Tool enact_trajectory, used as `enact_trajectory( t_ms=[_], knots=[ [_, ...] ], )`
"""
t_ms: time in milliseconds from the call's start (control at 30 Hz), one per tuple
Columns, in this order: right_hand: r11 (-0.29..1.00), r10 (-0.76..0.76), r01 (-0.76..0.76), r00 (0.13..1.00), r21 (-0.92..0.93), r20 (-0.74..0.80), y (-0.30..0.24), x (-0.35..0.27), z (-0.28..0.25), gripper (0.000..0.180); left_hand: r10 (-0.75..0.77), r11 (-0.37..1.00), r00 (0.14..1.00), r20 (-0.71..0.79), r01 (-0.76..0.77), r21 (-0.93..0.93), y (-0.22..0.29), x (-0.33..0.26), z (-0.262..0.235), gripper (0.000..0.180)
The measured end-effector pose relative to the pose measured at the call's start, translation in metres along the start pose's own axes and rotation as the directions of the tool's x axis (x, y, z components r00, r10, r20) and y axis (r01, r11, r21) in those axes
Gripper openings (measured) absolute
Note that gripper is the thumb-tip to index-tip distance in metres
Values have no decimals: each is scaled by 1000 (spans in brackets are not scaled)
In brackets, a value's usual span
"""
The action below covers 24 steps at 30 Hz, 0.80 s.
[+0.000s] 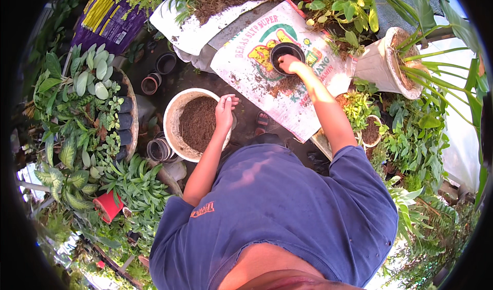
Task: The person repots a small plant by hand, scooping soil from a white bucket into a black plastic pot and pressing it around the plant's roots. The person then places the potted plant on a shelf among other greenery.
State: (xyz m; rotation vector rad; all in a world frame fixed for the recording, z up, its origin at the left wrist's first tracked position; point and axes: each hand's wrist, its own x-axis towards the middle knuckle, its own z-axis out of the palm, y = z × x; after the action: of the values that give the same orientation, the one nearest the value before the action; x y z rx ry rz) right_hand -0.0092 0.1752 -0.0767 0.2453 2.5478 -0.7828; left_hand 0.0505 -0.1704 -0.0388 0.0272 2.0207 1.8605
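Note:
My right hand [289,64] reaches forward and grips the near rim of a small black pot [285,51] that stands on a white printed sack [257,64] spread flat. Loose brown soil lies on the sack beside the pot. My left hand [225,109] hovers cupped, palm up, over the right edge of a large white basin [172,110] filled with dark brown soil. Whether the left hand holds any soil I cannot tell. My blue shirt fills the lower middle of the view.
Empty small pots [158,150] lie left of the basin, and two more [156,74] sit behind it. Leafy potted plants [82,110] crowd the left side. A white planter [390,59] with long green leaves stands at the right. A red pot [109,206] sits lower left.

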Motion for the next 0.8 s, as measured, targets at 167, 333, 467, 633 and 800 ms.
enact_trajectory(
  t_ms=[167,333,467,633,800],
  knots=[
    [991,134,-119,952,68,-275,-26,-13,-9,34,-6,1000,998,-56,5,-11,-1,2,-1,26],
    [996,89,-93,985,-18,-146,-14,-11,2,32,-5,999,997,-82,0,-51,0,4,-4,25],
    [988,144,-112,915,107,-376,-38,-31,-23,28,13,996,988,-157,-26,-83,-5,-1,-21,25],
    [950,-100,297,569,91,-816,-104,-55,-23,22,-26,997,963,-268,4,-80,-17,-16,-62,26],
    [743,-95,408,849,530,-520,-195,-50,59,17,-95,992,906,-413,50,-119,-43,-31,-118,24]
  ],
)
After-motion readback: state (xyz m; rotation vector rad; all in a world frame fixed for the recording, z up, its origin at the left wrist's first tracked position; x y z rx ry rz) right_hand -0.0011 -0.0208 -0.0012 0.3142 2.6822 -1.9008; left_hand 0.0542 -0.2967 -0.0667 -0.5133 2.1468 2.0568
